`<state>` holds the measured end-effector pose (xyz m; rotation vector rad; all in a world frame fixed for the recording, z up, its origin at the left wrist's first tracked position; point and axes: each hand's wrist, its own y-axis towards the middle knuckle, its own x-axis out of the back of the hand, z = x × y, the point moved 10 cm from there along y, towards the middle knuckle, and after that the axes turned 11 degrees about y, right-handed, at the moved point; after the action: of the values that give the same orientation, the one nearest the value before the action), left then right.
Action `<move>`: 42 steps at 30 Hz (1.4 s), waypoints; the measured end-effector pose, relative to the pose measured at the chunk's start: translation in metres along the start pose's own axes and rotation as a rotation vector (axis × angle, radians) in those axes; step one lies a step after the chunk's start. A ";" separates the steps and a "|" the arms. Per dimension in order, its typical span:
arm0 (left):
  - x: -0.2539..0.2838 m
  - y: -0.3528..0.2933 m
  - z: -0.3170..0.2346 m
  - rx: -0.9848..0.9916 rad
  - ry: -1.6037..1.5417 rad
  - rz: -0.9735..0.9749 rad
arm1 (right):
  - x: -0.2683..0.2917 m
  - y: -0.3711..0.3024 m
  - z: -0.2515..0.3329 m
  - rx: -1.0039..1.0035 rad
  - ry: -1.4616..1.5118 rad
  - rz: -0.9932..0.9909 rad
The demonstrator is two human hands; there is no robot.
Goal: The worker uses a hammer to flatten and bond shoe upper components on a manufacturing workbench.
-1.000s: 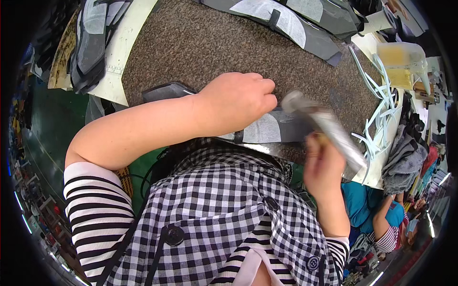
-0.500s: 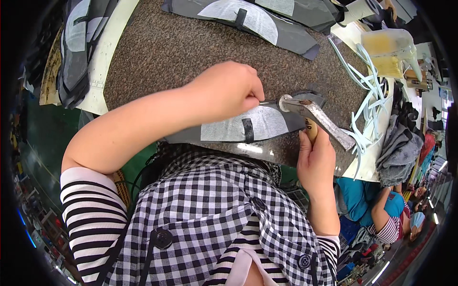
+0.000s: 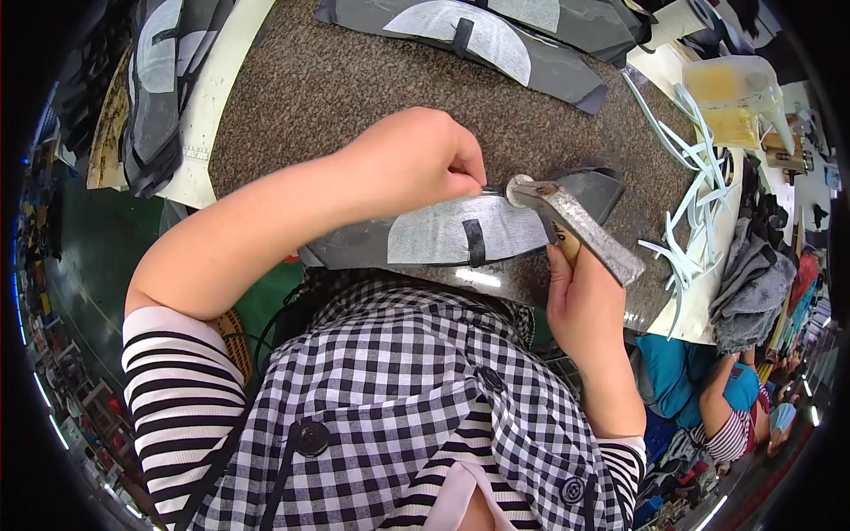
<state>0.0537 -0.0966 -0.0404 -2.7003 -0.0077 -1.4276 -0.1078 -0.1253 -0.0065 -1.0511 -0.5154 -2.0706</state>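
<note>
A flat dark grey piece with a whitish patch and a short black strip lies at the table's near edge. My left hand reaches across above it, fingers closed in a pinch at the piece's far edge. In my right hand is a hammer, gripped by its wooden handle. Its round face rests at or just over that far edge, right beside my left fingertips. The hammer head hides part of the piece's right end.
More dark pieces with white patches lie at the table's far side and in a pile at left. Pale blue strips, a clear plastic container and grey fabric are at right. Another person sits beyond.
The hammer has moved left along the piece's far edge, closer to my left fingertips. My left hand has shifted slightly left along the edge, still pinched. The whole view has swung a little.
</note>
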 end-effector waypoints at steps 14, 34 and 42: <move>0.010 -0.036 -0.014 -0.178 0.197 -0.190 | -0.006 0.007 0.001 -0.087 0.075 0.058; 0.012 -0.083 -0.025 -0.458 0.476 -0.244 | -0.019 0.027 0.054 0.175 -0.069 0.226; -0.008 -0.048 -0.029 -0.475 0.311 -0.271 | 0.003 0.029 0.040 0.114 -0.113 0.053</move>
<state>0.0230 -0.0509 -0.0269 -2.8764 -0.0160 -2.1637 -0.0663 -0.1206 0.0197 -1.1072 -0.6474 -1.9203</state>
